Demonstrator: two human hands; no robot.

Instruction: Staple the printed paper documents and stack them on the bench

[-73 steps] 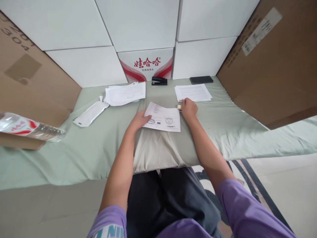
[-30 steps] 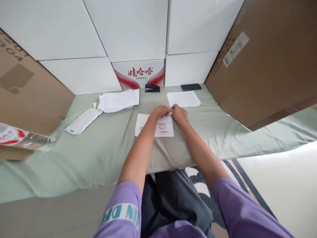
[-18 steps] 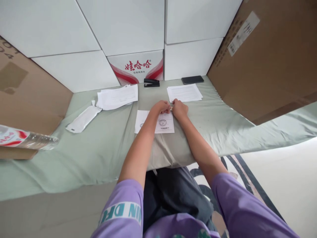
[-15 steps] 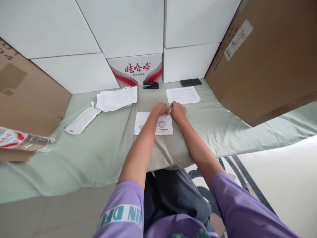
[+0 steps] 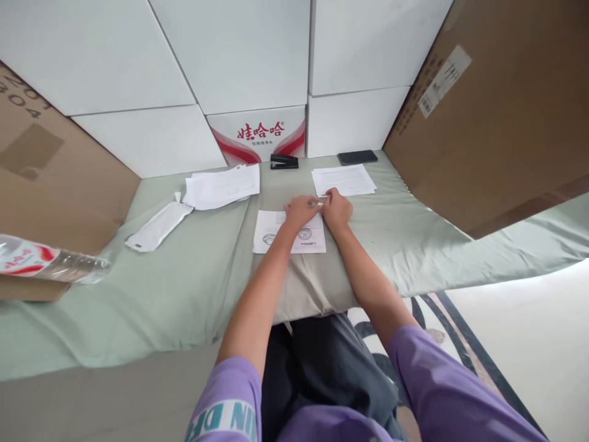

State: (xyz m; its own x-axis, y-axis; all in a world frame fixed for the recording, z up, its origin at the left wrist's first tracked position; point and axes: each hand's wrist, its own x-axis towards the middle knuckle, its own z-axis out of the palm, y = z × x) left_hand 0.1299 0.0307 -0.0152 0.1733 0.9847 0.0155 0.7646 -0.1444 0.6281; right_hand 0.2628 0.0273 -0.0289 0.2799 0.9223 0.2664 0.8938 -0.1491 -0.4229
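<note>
A stamped sheet of paper (image 5: 265, 228) lies near the front of the cloth-covered surface, with round dark stamps on it. My left hand (image 5: 301, 210) is over its upper right part, fingers bent and closed toward the right. Just beyond the sheet's right edge, my right hand (image 5: 337, 209) has its fingers pinched together, close to the left fingertips. Something small and pale (image 5: 321, 204) shows between the two hands; its kind is too small to tell. Behind my right hand lies a stack of printed sheets (image 5: 344, 179).
A black stapler (image 5: 284, 162) and a dark phone (image 5: 358, 158) lie before the white boxes (image 5: 262, 55). More papers (image 5: 223, 186) and a white packet (image 5: 159, 227) are at left. A water bottle (image 5: 55, 261) and brown cartons (image 5: 497, 116) flank the green cloth (image 5: 184, 288).
The whole view has shifted slightly. My hands stay at the sheet's upper right corner, with the left one turned flatter and its fingers lower over the paper.
</note>
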